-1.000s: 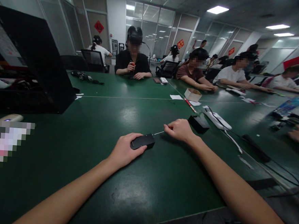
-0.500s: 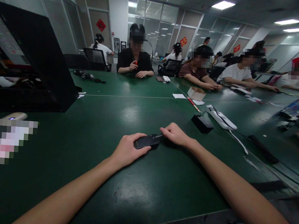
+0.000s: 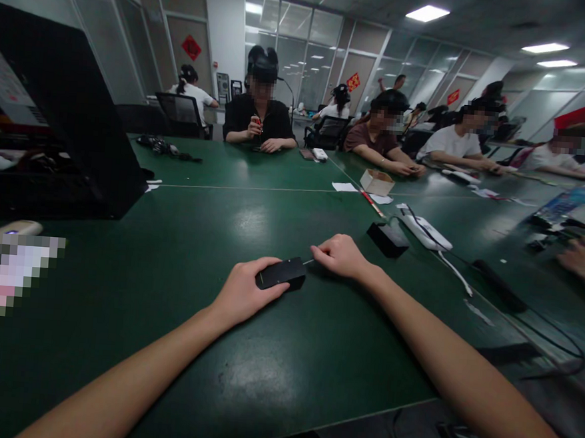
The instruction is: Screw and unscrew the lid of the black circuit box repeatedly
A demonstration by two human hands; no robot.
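Black box (image 3: 281, 272) lies near the surface's (image 3: 313, 354) front edge, our left hand (image 3: 242, 292) clamped on it. Beyond it, our right hand (image 3: 340, 256) pinches a thin pin (image 3: 309, 261). We judge the box light and rigid, best gripped by its sides.

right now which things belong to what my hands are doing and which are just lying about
In hand: small black device, held by left hand; thin metal pin, pinched by right hand.
Lying about: black block, white power strip, cardboard box.
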